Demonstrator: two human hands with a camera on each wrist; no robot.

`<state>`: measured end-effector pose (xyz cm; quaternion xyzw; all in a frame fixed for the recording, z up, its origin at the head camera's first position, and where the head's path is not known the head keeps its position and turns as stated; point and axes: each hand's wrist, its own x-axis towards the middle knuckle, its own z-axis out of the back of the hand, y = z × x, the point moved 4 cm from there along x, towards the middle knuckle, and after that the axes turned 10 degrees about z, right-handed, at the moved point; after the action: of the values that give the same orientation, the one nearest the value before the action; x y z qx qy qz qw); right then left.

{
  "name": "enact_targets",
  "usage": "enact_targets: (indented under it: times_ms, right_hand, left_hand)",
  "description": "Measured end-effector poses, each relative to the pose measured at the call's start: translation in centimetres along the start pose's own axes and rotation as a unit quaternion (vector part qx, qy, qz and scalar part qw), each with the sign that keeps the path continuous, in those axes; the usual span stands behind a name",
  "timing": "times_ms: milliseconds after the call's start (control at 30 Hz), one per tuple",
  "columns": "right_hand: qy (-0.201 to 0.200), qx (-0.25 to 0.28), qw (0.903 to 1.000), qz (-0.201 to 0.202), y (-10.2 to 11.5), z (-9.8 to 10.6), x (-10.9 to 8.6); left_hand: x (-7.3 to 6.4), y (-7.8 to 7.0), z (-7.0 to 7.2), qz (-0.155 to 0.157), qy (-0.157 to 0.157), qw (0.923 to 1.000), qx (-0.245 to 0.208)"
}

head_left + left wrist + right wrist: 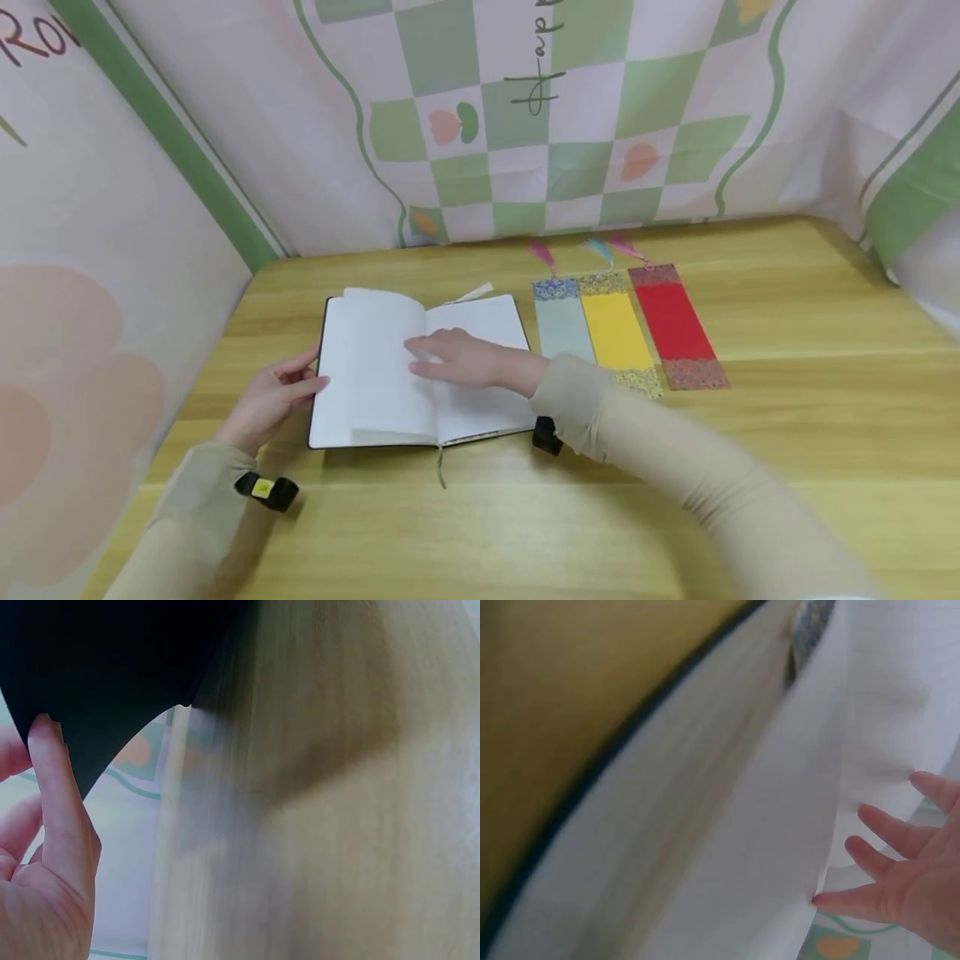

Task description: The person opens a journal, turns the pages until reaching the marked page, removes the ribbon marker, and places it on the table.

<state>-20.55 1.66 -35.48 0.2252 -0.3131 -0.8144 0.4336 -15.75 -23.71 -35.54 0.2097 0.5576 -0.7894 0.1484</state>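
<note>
An open notebook (382,367) with blank white pages and a dark cover (105,667) lies on the wooden table. My left hand (273,400) pinches its left edge, thumb on top and fingers underneath. My right hand (461,358) is over the middle of the spread, with its fingers (892,825) extended and touching the white pages (742,825) near the fold. A narrow blue-patterned strip (810,634) shows between the pages at the notebook's lower edge; most of it is hidden. From the top edge sticks a pale tassel-like strip (472,293).
Right of the notebook lie three tasselled bookmarks: a pale grey one (564,329), a yellow one (617,329) and a red one (675,321). My right sleeve partly covers the nearer ends. A thin ribbon (441,468) hangs from the spine. Patterned curtains (517,175) stand behind the table (450,533).
</note>
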Motion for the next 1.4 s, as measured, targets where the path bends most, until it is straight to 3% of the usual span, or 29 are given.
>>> enact_targets:
  times_ms: [267, 467, 767, 1000, 1200, 1400]
  right_hand:
    - [0.047, -0.074, 0.9947, -0.053, 0.6, -1.8, 1.1]
    - [0.058, -0.124, 0.9890, -0.056, 1.1, -2.8, 1.9]
    - [0.062, -0.148, 0.9852, -0.061, 1.7, -2.9, 1.6]
    - [0.029, -0.095, 0.9943, -0.039, -0.7, -0.7, 1.5]
    - [0.014, -0.145, 0.9836, -0.106, -4.5, 2.4, 0.0]
    - [0.016, -0.173, 0.9745, -0.143, -6.6, 4.6, -0.4]
  left_hand:
    - [-0.1, 0.1, 0.2, -0.006, 0.030, 0.9988, -0.039]
    - [-0.6, 0.4, 0.8, 0.011, 0.045, 0.9959, -0.078]
    - [-0.7, 0.4, 1.0, -0.002, -0.006, 0.9999, 0.016]
    - [-0.6, 0.4, 0.7, -0.001, -0.019, 0.9996, 0.022]
    - [-0.3, 0.5, 0.5, 0.000, -0.016, 0.9996, 0.024]
    - [0.1, 0.2, 0.3, 0.001, -0.013, 0.9993, 0.035]
